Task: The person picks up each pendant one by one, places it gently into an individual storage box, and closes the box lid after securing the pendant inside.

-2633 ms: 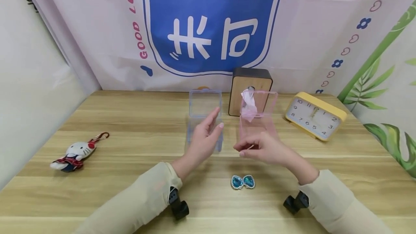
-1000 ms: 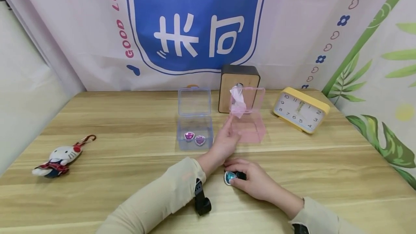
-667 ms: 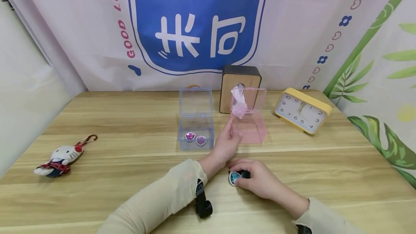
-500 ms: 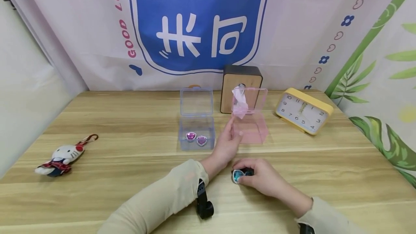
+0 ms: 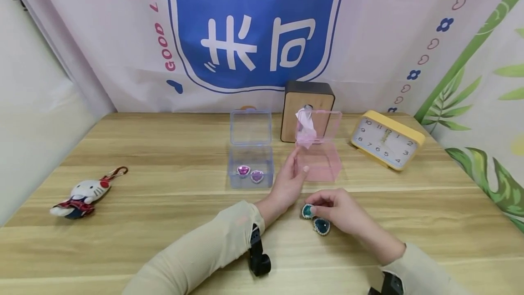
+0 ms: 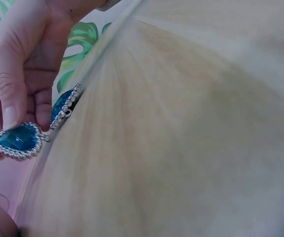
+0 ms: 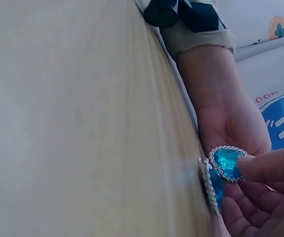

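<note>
My right hand (image 5: 345, 211) pinches a teal gem ornament (image 5: 307, 211) with a silver beaded rim between thumb and fingers. A matching second teal gem (image 5: 321, 226) lies close beside it, low against the tabletop in the right wrist view. My left hand (image 5: 286, 183) is at the left side of the pink clear box (image 5: 325, 167), thumb apart and fingers extended along its wall. The pink box's lid stands raised. To the left, a blue clear box (image 5: 250, 182), lid also up, contains a magenta gem (image 5: 243, 170) and a purple gem (image 5: 257, 176) with pale rims.
A wooden-faced tissue box (image 5: 289, 117) stands behind the pink box. The yellow alarm clock (image 5: 386, 140) is at the back right. A plush cat keychain (image 5: 85, 195) lies on the left of the wooden table (image 5: 163, 172).
My right hand reached the teal gems, pinched one and raised it slightly toward the pink box. My left hand moved right from the blue box to the pink box, then stayed there.
</note>
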Demonstrator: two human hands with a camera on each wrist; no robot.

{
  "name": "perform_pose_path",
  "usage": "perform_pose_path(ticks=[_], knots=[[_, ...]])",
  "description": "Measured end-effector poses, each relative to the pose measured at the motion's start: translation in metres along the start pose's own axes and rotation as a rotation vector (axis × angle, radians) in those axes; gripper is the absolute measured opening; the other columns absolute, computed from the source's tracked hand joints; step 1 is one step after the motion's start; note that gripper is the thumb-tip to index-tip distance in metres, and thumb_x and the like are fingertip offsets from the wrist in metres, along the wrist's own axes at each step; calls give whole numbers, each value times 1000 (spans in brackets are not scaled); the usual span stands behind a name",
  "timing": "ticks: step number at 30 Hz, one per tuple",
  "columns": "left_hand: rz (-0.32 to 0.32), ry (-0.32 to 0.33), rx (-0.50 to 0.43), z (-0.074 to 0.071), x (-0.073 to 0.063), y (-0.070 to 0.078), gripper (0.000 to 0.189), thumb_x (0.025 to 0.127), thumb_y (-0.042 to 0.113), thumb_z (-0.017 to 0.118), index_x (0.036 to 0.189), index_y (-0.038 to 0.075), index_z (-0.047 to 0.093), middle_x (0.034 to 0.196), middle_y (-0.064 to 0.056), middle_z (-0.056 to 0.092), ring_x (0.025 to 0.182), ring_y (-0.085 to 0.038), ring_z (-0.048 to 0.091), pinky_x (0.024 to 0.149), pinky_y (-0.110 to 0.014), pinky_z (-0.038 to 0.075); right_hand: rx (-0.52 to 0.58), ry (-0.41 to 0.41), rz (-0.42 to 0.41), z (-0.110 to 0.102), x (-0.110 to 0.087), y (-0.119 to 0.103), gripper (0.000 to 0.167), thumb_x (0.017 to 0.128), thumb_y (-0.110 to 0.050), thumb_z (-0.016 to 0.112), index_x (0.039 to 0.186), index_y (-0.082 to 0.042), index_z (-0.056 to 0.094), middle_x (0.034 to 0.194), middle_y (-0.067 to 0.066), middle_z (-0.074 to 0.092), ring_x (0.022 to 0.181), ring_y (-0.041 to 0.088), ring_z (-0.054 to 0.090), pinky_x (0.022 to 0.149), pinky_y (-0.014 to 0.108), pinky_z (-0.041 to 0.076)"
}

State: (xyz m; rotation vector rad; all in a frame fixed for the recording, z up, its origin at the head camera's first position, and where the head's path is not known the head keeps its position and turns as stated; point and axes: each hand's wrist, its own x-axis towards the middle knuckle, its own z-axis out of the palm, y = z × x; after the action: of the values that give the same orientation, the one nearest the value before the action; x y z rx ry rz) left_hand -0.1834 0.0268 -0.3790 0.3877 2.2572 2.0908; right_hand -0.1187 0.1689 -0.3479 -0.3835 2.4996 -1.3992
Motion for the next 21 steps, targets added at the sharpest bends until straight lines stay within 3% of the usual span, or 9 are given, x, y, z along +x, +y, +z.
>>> perform_pose_path(ticks=[9, 14, 21], knots=[[10, -4, -6, 0, 3, -5, 58, 93, 8, 51, 145, 11, 28, 150, -14, 24, 138, -22, 24, 113, -31, 23, -86, 59, -1, -18, 5, -8, 20, 89, -5, 58, 106, 0, 67, 102, 11, 68, 92, 16, 60, 79, 26, 52], [25, -6, 21, -1, 3, -5, 58, 93, 9, 52, 145, 11, 28, 149, -15, 27, 137, -23, 26, 112, -32, 25, -141, 110, -33, -28, 10, -12, 20, 89, -7, 58, 105, -1, 67, 101, 11, 68, 90, 18, 60, 78, 29, 52], [11, -5, 52, -2, 1, -4, 58, 93, 11, 53, 146, 12, 28, 148, -15, 30, 135, -24, 30, 111, -33, 28, -119, 148, -28, -41, 22, -20, 22, 90, -10, 57, 110, -5, 66, 105, 10, 67, 92, 20, 60, 78, 28, 53]])
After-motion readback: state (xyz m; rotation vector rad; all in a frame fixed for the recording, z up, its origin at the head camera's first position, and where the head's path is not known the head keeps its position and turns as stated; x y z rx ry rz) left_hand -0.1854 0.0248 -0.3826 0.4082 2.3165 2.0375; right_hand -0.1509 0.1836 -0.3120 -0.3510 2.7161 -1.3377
